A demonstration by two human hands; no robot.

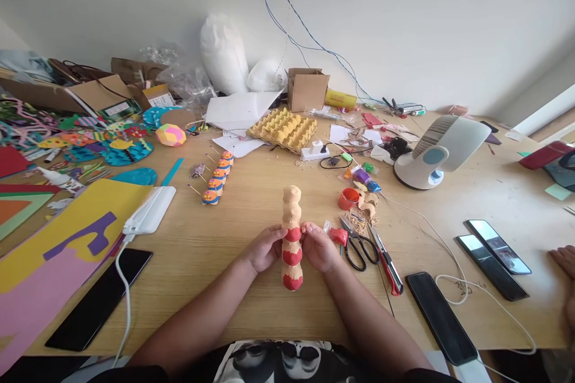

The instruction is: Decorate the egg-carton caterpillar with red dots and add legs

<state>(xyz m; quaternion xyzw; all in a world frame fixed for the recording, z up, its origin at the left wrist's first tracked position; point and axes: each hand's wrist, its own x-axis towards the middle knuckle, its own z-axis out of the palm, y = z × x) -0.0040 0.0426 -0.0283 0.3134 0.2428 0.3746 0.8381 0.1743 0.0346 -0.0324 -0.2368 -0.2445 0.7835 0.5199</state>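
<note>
My left hand (266, 248) and my right hand (319, 246) hold a bumpy strip of egg-carton cups (291, 212) from both sides, just above the table. Beige covers the strip, and its three nearest bumps carry red patches that look like modelling clay. The fingers of both hands are closed on its sides, around the middle. Near my right hand lie a small packet of red clay (338, 235), black-handled scissors (359, 245) and a red craft knife (390, 266). Farther left stands a finished-looking caterpillar (218, 178) in blue and orange, with pins stuck in it.
A yellow egg tray (284, 129) and a cardboard box (307, 90) stand at the back. To the right are a white fan (438, 149), several phones (442, 314) and another person's hand (563, 258). Coloured sheets (27, 299) and a white power bank (155, 209) lie left.
</note>
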